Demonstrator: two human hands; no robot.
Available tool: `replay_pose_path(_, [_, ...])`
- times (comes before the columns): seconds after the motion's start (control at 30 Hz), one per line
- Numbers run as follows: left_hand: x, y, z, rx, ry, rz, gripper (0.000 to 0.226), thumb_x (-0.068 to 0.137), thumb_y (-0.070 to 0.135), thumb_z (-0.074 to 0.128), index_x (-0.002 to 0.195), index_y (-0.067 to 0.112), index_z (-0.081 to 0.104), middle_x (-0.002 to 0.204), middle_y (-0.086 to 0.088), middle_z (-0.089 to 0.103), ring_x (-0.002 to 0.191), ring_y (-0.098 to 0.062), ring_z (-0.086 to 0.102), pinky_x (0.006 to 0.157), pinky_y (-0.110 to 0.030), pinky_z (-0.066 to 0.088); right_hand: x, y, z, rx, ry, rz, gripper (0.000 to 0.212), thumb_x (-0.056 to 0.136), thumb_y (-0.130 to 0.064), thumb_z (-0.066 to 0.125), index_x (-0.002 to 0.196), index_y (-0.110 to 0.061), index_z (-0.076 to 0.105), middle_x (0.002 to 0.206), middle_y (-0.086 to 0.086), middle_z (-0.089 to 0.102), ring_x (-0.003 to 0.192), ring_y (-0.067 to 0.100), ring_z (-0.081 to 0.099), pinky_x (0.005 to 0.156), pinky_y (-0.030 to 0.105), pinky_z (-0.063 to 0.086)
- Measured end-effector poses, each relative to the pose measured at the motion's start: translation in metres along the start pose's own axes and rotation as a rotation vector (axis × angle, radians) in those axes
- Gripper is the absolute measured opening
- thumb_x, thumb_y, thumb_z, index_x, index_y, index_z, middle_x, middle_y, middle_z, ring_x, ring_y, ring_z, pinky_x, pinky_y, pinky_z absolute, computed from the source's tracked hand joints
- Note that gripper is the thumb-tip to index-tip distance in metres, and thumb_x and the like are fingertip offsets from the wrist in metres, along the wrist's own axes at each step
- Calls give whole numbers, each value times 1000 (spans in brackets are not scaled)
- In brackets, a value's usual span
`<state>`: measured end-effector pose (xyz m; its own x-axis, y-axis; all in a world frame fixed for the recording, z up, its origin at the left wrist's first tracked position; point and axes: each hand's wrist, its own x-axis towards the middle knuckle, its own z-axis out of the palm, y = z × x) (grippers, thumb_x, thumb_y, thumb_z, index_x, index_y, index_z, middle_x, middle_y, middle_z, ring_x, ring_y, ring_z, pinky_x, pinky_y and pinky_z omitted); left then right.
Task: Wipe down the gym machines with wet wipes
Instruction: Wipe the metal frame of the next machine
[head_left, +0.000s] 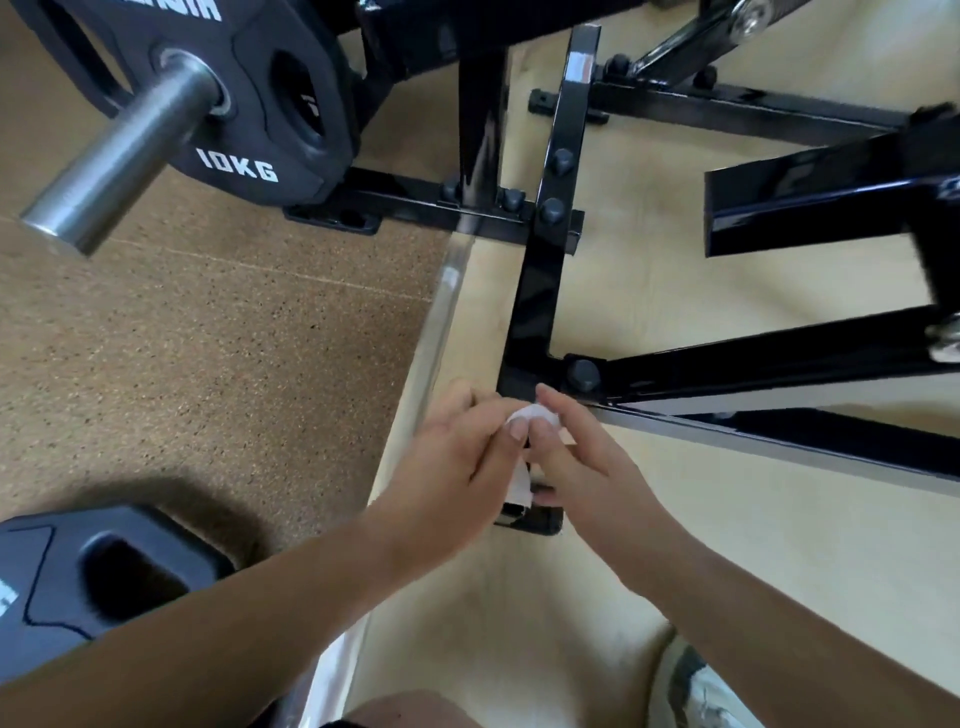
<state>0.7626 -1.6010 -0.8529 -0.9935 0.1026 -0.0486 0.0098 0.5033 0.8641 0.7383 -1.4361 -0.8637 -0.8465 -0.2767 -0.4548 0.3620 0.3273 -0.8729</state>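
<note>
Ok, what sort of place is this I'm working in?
Probably a gym or weights room: a black 10KG weight plate on a steel bar, a bolted black machine frame on the floor, and left hand and right hand holding a white wipe over it.

Bare forearms (218, 618), mottled grey-green garment (696, 691)

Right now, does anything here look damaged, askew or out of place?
Nothing stands out. The left hand and right hand pinch the wipe over the frame bar; the 10KG plate sits on its sleeve.

Speckled brown mat (208, 353) beside pale floor (701, 530) — clear strip (441, 312) between.
</note>
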Motion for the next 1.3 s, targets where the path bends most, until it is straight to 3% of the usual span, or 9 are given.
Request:
replay_pose_path(0.17, [22, 28, 15, -178, -90, -144, 28, 106, 16, 51, 104, 30, 75, 93, 14, 72, 90, -3, 68, 68, -18, 54, -9, -8, -19, 393, -65, 162, 31, 111, -32, 45, 120, -21, 73, 111, 11, 77, 93, 33, 75, 83, 50, 63])
replay_pose_path(0.3, [29, 32, 18, -44, -58, -129, 29, 100, 17, 60, 124, 32, 68, 107, 20, 70, 98, 3, 66, 83, -18, 56, -3, 0, -36, 379, 44, 116, 34, 112, -18, 42, 114, -6, 73, 102, 15, 78, 92, 32, 77, 83, 41, 63])
replay_pose_path(0.43, [33, 24, 6, 220, 0, -176, 36, 101, 23, 61, 136, 29, 61, 119, 18, 63, 105, 1, 58, 83, -7, 44, 4, 39, -54, -15, 236, 134, 33, 109, -24, 47, 92, -11, 72, 81, 9, 77, 72, 24, 75, 69, 34, 60])
replay_pose_path(0.6, [40, 17, -3, 418, -89, -285, 40, 102, 31, 57, 141, 24, 56, 139, 8, 54, 118, -12, 57, 97, -28, 47, 7, 67, -63, -661, 197, 121, 42, 108, -31, 40, 72, -12, 53, 61, 9, 57, 48, 18, 49, 45, 30, 35])
replay_pose_path(0.77, [40, 21, -8, 525, -235, -430, 48, 105, 30, 51, 150, 19, 42, 154, 1, 40, 132, -22, 50, 103, -33, 45, 7, 92, -35, -964, 15, -58, 38, 109, -37, 28, 113, -21, 62, 108, 5, 71, 92, 19, 69, 79, 40, 60])
replay_pose_path(0.87, [25, 22, 0, 567, -305, -506, 48, 106, 28, 46, 150, 11, 35, 158, -6, 33, 143, -26, 38, 111, -37, 36, 8, 129, -14, -1153, -58, -205, 58, 103, -38, 24, 144, -13, 57, 156, 13, 47, 144, 32, 46, 114, 46, 45])
replay_pose_path(1.03, [1, 4, 6, 455, -423, -594, 44, 105, 24, 47, 143, 7, 32, 142, -5, 40, 123, -18, 41, 96, -29, 34, 1, 148, -21, -1204, -149, -341, 52, 95, -49, 47, 136, -19, 60, 147, 7, 53, 135, 30, 53, 116, 45, 42])
replay_pose_path(1.13, [-1, -3, 2, 524, -478, -596, 70, 104, 18, 44, 161, 10, 6, 167, -4, 18, 149, -21, 29, 115, -33, 31, 4, 131, -26, -1110, -20, -383, 43, 91, -42, 55, 125, -17, 65, 130, 4, 59, 116, 25, 58, 107, 40, 48])
replay_pose_path(1.3, [6, -3, 4, 542, -485, -615, 65, 99, 10, 45, 156, 8, 15, 160, -8, 30, 128, -22, 46, 98, -32, 43, 28, 144, -13, -1276, -77, -379, 63, 107, -43, 21, 160, -11, 31, 169, 14, 23, 157, 36, 17, 127, 53, 19])
